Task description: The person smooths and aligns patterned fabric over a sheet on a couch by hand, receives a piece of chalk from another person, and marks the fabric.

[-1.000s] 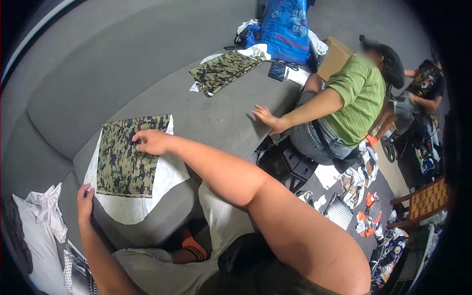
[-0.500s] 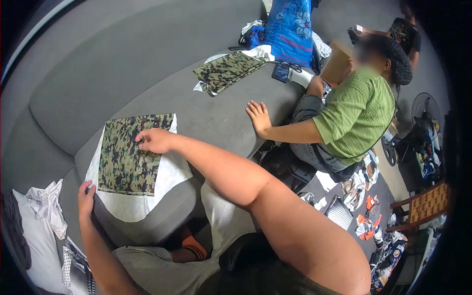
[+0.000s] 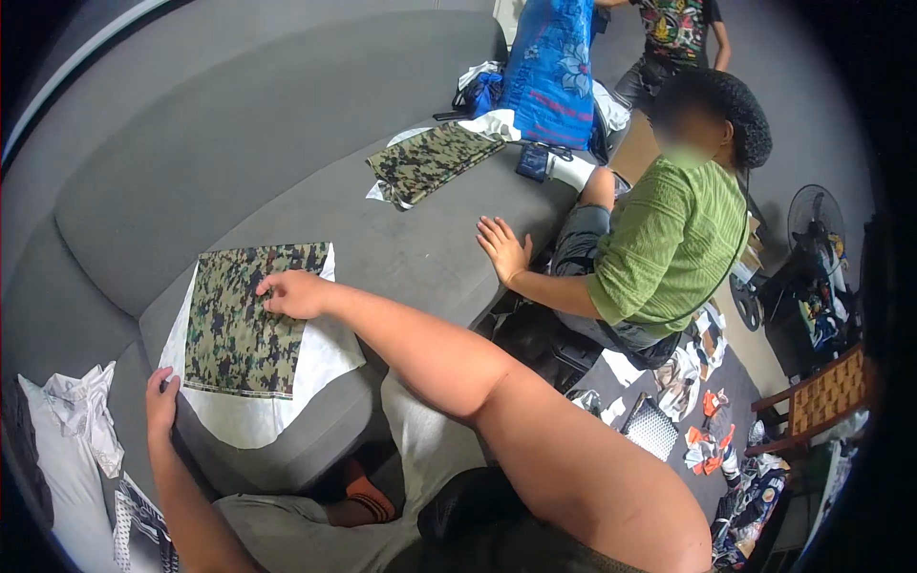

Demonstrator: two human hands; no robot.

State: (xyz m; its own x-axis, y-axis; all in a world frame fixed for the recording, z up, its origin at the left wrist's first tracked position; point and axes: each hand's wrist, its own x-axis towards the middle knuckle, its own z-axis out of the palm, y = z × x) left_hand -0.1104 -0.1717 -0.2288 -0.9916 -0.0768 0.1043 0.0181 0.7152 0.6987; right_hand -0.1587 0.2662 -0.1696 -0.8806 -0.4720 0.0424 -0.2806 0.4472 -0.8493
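A camouflage-print piece of fabric [image 3: 234, 320] lies flat on a white cloth or sheet [image 3: 229, 417] at the near end of the grey sofa. Over the fabric's right part is my right hand [image 3: 294, 293], its fingers loosely bent and thumb apart, touching or just above the print. At the white sheet's lower left edge rests my left hand [image 3: 161, 401], with thumb and fingers slightly apart. Neither hand visibly grips anything. Farther along the sofa lies a second camouflage piece [image 3: 435, 162] with white material beneath it.
To the right sits a person in a green top [image 3: 669, 253], one hand on the sofa [image 3: 411, 244]. Behind stand a blue bag [image 3: 552, 81] and another person [image 3: 673, 33]. A dark phone [image 3: 533, 161] lies near the bag. Scraps [image 3: 707, 435] litter the floor by a wooden chair [image 3: 826, 396].
My view has shifted slightly, while both my hands stay in nearly the same places on the fabric. The person at the back has moved left, and the seated person's palm has tilted up.
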